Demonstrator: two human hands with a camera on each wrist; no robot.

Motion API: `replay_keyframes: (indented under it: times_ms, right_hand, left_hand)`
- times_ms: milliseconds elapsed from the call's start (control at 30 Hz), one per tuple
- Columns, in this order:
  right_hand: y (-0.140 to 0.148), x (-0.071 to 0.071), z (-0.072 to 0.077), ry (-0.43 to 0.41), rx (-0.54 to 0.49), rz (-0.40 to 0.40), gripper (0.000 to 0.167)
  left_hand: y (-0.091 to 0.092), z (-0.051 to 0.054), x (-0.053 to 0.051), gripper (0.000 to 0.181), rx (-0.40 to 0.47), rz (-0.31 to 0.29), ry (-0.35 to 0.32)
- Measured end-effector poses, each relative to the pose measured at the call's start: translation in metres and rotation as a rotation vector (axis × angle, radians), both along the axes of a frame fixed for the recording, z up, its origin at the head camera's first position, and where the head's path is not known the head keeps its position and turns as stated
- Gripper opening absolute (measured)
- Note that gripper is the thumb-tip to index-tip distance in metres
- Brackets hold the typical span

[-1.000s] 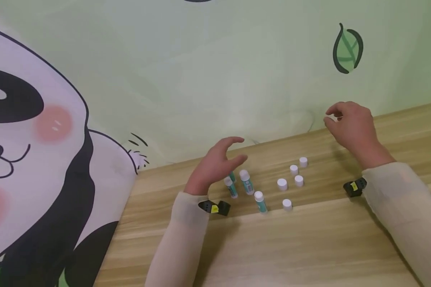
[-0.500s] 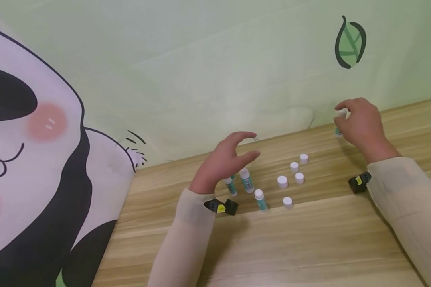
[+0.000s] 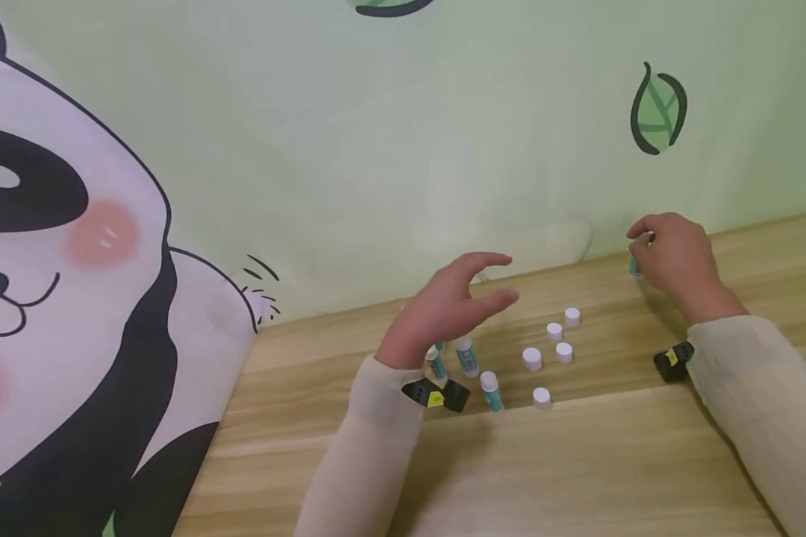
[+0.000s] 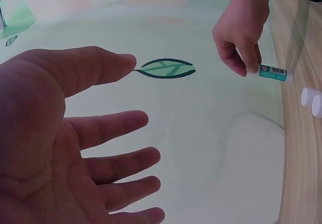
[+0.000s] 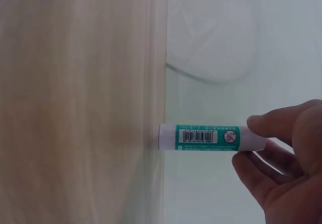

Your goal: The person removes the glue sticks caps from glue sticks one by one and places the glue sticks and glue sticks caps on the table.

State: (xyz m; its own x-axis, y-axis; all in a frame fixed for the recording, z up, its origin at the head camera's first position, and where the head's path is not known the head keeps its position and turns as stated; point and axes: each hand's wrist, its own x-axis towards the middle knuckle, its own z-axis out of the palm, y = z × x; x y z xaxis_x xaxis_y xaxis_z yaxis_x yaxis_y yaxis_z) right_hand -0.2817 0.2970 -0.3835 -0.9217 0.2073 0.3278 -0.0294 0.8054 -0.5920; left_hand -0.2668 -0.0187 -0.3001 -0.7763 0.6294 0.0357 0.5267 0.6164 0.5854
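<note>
My right hand (image 3: 678, 257) pinches a glue stick (image 5: 206, 137) by its white top between thumb and fingers. The stick has a green label with a barcode and is held upright, its bottom end at the tabletop near the wall; whether it bears on the wood I cannot tell. My left hand (image 3: 446, 309) hovers with thumb and fingers apart and holds nothing. Below and beside it stand several more glue sticks, one nearer the front (image 3: 492, 393), another behind it (image 3: 466, 358), others partly hidden by the hand. White caps (image 3: 532, 359) lie scattered between the hands.
The wooden table (image 3: 578, 470) meets a green wall (image 3: 443, 149) printed with a panda (image 3: 47, 298) and leaves. A white cap (image 3: 542, 398) lies frontmost of the several caps. Each wrist wears a small black camera (image 3: 674, 362).
My left hand has drifted right above the standing glue sticks. The right hand has shifted slightly right, and the glue stick in it, hardly visible a second ago, now shows below its fingers.
</note>
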Motion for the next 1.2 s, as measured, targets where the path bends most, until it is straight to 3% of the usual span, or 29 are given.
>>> replay_keyframes:
  times_ms: [200, 367, 933, 1200]
  right_hand:
    - [-0.001, -0.005, -0.005, 0.024, 0.001, -0.001, 0.026]
    - [-0.004, -0.006, 0.0, 0.037, -0.006, 0.005, 0.027]
    - [-0.03, 0.016, 0.056, 0.196, -0.022, 0.049, 0.025]
    - [-0.046, 0.029, 0.075, 0.258, 0.003, 0.129, 0.021]
  left_hand:
    - [0.002, -0.003, -0.001, 0.052, 0.008, -0.001, 0.002]
    - [0.003, -0.001, -0.002, 0.052, 0.023, -0.005, 0.018]
    - [0.006, 0.016, 0.005, 0.052, 0.129, -0.042, 0.088]
    - [0.002, 0.017, 0.003, 0.051, 0.212, -0.068, 0.057]
